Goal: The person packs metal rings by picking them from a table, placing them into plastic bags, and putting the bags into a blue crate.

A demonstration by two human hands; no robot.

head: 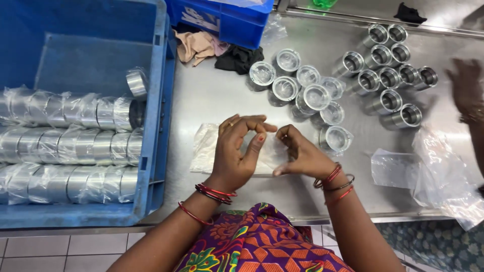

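My left hand (237,151) and my right hand (301,155) meet over a stack of clear plastic bags (205,147) lying flat on the steel table (212,93). Both hands pinch the top bag between thumb and fingers. Red bangles ring both wrists. Just beyond my right hand stands a bagged metal ring (337,138), one of several bagged metal rings (302,88) clustered behind it.
A blue crate (159,75) at left holds rows of bagged metal rings. Several bare metal cylinders (390,75) stand at far right. Another person's hand (466,90) reaches in at the right edge. Loose plastic bags (433,176) lie at right. Cloths (217,50) lie near a second blue crate (227,20).
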